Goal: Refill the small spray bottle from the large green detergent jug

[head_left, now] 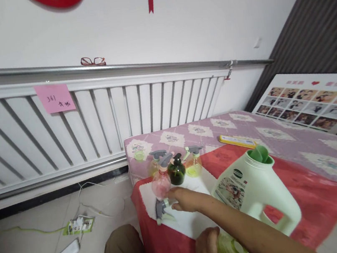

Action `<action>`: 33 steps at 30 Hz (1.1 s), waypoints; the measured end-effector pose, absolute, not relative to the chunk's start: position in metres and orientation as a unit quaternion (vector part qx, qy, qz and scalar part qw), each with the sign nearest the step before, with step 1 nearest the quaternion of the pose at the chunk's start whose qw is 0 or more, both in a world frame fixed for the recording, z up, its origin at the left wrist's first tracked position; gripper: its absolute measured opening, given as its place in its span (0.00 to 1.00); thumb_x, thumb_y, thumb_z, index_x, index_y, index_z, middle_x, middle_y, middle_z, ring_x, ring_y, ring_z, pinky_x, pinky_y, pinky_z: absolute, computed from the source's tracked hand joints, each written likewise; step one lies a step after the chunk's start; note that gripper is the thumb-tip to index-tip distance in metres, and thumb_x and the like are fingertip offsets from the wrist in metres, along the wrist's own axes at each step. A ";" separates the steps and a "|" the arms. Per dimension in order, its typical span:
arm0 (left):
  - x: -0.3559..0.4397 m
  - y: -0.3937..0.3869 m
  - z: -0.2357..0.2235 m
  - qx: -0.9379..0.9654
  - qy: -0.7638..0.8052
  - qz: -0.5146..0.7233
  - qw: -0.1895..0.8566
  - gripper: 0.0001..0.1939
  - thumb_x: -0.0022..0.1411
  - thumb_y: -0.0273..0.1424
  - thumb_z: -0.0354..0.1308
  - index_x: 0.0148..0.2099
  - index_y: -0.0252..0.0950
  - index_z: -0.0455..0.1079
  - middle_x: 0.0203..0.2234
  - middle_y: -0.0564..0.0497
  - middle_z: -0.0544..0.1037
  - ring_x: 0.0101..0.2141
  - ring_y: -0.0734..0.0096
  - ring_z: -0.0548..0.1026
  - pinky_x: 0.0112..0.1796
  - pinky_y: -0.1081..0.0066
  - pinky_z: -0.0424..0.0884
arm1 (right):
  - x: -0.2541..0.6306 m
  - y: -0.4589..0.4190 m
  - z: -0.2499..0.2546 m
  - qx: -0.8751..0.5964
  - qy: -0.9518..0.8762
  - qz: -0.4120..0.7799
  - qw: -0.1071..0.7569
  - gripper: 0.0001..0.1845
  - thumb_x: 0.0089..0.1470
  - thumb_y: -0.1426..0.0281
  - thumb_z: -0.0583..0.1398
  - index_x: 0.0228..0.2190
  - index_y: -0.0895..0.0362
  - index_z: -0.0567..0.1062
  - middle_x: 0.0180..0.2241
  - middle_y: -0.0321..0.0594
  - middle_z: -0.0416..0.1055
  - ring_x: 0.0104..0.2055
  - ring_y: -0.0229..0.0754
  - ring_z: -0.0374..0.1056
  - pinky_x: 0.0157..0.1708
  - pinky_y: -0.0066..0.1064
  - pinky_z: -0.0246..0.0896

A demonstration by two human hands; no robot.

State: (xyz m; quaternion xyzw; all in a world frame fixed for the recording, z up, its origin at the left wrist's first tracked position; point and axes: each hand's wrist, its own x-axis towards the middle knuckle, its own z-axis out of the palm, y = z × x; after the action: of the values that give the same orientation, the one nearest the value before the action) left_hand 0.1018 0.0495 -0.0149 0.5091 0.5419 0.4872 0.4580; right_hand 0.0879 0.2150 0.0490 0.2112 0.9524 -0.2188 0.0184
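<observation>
My left hand (pixel 205 251) is closed round a yellow-green clear bottle (pixel 233 252) with an uncapped mouth, at the lower edge. My right hand (pixel 184 199) reaches across the white sheet (pixel 198 219), thumb and fingers apart. Its fingertips are beside a loose grey spray trigger head (pixel 161 210) and near the base of a pink spray bottle (pixel 161 183); contact is unclear. Behind stand a dark green pump bottle (pixel 176 171), a yellow spray bottle (pixel 194 164) and another partly hidden spray bottle (pixel 153 167).
A large pale green jug (pixel 269 187) with a green scoop-like piece (pixel 259 154) in its mouth stands right of my forearm. Further back lie a yellow box (pixel 237 141) and a small green cap (pixel 139 155). A radiator (pixel 101 119) borders the table; a power strip (pixel 79 225) lies on the floor.
</observation>
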 end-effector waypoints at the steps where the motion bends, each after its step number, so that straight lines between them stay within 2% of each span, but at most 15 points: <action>1: 0.103 0.050 -0.018 0.519 0.558 0.478 0.437 0.36 0.49 0.38 0.59 0.61 0.41 0.58 0.56 0.42 0.66 0.59 0.49 0.60 0.58 0.64 0.57 | 0.091 0.215 0.050 0.216 0.951 -0.221 0.008 0.24 0.44 0.75 0.62 0.47 0.56 0.74 0.45 0.46 0.76 0.46 0.49 0.71 0.45 0.35 0.64; 5: 0.107 0.054 -0.030 0.546 0.582 0.441 0.411 0.41 0.44 0.34 0.61 0.61 0.34 0.57 0.59 0.39 0.62 0.60 0.47 0.58 0.60 0.59 0.54 | 0.111 0.210 0.066 0.250 0.939 -0.230 -0.050 0.24 0.46 0.74 0.62 0.48 0.57 0.73 0.47 0.49 0.75 0.48 0.51 0.70 0.48 0.39 0.64; 7: 0.107 0.055 -0.034 0.555 0.580 0.415 0.428 0.45 0.40 0.31 0.63 0.62 0.31 0.54 0.60 0.38 0.60 0.61 0.46 0.56 0.61 0.56 0.52 | 0.127 0.201 0.080 0.270 0.930 -0.232 -0.088 0.22 0.50 0.72 0.59 0.49 0.56 0.72 0.48 0.47 0.74 0.49 0.49 0.70 0.50 0.38 0.63; 10: 0.106 0.054 -0.037 0.555 0.578 0.406 0.439 0.49 0.36 0.28 0.64 0.63 0.32 0.52 0.61 0.39 0.58 0.61 0.47 0.54 0.61 0.57 0.51 | 0.161 0.179 0.102 0.310 0.908 -0.230 -0.163 0.17 0.56 0.69 0.55 0.48 0.53 0.71 0.48 0.44 0.73 0.50 0.45 0.69 0.51 0.37 0.63; 14: 0.108 0.051 -0.044 0.560 0.586 0.431 0.397 0.48 0.37 0.28 0.63 0.62 0.32 0.52 0.60 0.40 0.60 0.61 0.50 0.56 0.61 0.60 0.52 | 0.228 0.146 0.111 0.418 0.817 -0.194 -0.347 0.11 0.56 0.63 0.55 0.41 0.49 0.74 0.41 0.40 0.76 0.45 0.46 0.71 0.47 0.38 0.65; 17: 0.108 0.050 -0.052 0.582 0.584 0.430 0.367 0.49 0.36 0.26 0.63 0.62 0.33 0.51 0.60 0.40 0.60 0.61 0.51 0.57 0.61 0.60 0.54 | 0.279 0.127 0.101 0.513 0.712 -0.165 -0.451 0.12 0.54 0.60 0.57 0.39 0.50 0.73 0.40 0.40 0.75 0.41 0.45 0.71 0.44 0.38 0.66; 20: 0.108 0.049 -0.055 0.593 0.582 0.428 0.355 0.48 0.37 0.27 0.64 0.62 0.33 0.52 0.60 0.40 0.61 0.60 0.51 0.58 0.61 0.59 0.55 | 0.313 0.118 0.082 0.562 0.603 -0.170 -0.540 0.16 0.52 0.58 0.59 0.41 0.52 0.71 0.40 0.41 0.73 0.40 0.45 0.70 0.43 0.38 0.66; 23: 0.109 0.045 -0.051 0.573 0.591 0.453 0.342 0.45 0.39 0.27 0.63 0.61 0.34 0.53 0.59 0.40 0.63 0.59 0.53 0.60 0.60 0.59 0.57 | 0.324 0.116 0.061 0.579 0.559 -0.220 -0.552 0.22 0.50 0.56 0.60 0.46 0.52 0.68 0.45 0.44 0.70 0.42 0.45 0.69 0.41 0.38 0.67; 27: 0.110 0.039 -0.037 0.540 0.584 0.498 0.345 0.45 0.42 0.27 0.63 0.62 0.37 0.49 0.59 0.42 0.62 0.59 0.57 0.61 0.59 0.61 0.59 | 0.322 0.121 0.046 0.582 0.517 -0.258 -0.572 0.29 0.50 0.55 0.60 0.51 0.51 0.63 0.51 0.45 0.66 0.48 0.48 0.67 0.46 0.42 0.65; 30: 0.102 0.045 -0.019 0.515 0.599 0.512 0.337 0.46 0.44 0.27 0.62 0.63 0.38 0.45 0.60 0.43 0.61 0.59 0.58 0.61 0.59 0.63 0.59 | 0.318 0.129 0.048 0.562 0.506 -0.294 -0.585 0.28 0.49 0.55 0.61 0.50 0.53 0.66 0.49 0.45 0.69 0.49 0.48 0.66 0.47 0.40 0.64; 33: 0.091 0.062 -0.006 0.498 0.626 0.506 0.322 0.45 0.45 0.28 0.61 0.63 0.37 0.45 0.60 0.42 0.61 0.59 0.57 0.62 0.58 0.61 0.59 | 0.317 0.139 0.054 0.541 0.523 -0.328 -0.572 0.26 0.49 0.55 0.60 0.48 0.53 0.67 0.46 0.44 0.71 0.47 0.46 0.69 0.44 0.37 0.66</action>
State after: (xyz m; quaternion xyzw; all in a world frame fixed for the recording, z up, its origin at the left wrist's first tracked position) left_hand 0.0912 0.0620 -0.0063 0.4981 0.6260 0.5065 0.3217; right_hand 0.3165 0.1386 0.0536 0.5407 0.5228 -0.3282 -0.5715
